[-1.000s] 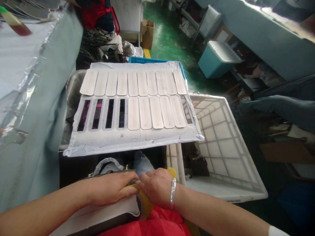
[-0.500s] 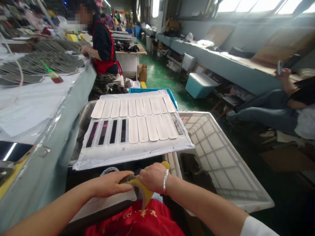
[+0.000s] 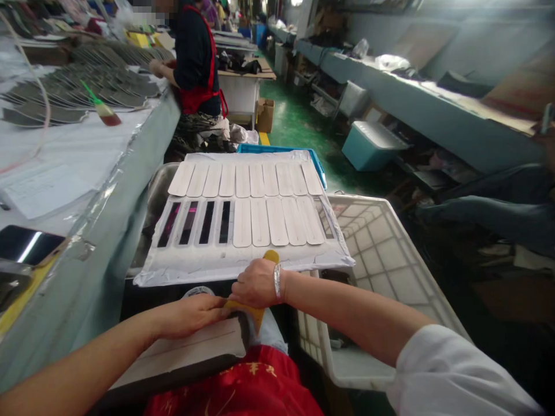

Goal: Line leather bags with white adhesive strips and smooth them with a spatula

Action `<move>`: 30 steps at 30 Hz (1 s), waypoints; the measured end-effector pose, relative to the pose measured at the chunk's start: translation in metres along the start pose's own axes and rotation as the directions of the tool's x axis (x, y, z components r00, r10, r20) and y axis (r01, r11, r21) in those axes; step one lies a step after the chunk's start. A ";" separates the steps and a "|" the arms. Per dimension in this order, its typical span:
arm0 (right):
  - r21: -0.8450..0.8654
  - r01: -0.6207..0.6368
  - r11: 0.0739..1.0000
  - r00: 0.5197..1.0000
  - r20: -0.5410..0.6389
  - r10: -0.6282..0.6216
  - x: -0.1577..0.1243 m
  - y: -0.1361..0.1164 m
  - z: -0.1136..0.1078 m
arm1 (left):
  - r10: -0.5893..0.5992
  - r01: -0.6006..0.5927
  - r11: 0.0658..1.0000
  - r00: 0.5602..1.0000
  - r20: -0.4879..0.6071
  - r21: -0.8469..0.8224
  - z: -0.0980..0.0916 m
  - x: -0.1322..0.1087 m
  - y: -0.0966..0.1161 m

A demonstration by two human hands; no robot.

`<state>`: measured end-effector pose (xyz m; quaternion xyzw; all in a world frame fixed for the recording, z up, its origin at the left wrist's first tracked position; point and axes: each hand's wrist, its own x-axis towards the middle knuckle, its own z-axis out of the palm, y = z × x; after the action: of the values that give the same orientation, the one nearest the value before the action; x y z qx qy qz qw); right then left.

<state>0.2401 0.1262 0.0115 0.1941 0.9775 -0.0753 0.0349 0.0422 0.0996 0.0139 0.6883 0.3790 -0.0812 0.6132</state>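
My right hand is wrapped round a yellow scraper; its rounded handle end sticks up past the wrist and its wide blade points down. My left hand lies with fingers stretched out over a dark block with a whitish top, fingertips at the scraper's edge. Whether anything thin lies under those fingers is hidden. Just beyond both hands, a white-covered board carries two rows of pale rounded strips. Several slots at the near row's left show dark gaps. A round rim shows partly behind my left hand.
A white plastic crate stands to the right. Along the left runs a table with grey pieces, a green-handled brush and a phone-like dark slab. Another person works there. A teal box sits on the floor.
My right hand and the scraper have moved left and toward the board. My left hand has flattened over the block, more of whose whitish top shows. The view has shifted slightly.
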 end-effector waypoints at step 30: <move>0.172 -0.339 0.925 0.940 0.021 0.341 -0.045 -0.033 0.031 | 0.038 -0.049 0.985 0.997 0.072 0.163 0.021 0.020 -0.002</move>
<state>0.2705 0.0744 -0.0105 0.3633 0.9189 -0.1516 0.0261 0.0618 0.0890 -0.0042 0.7414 0.3345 -0.1223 0.5687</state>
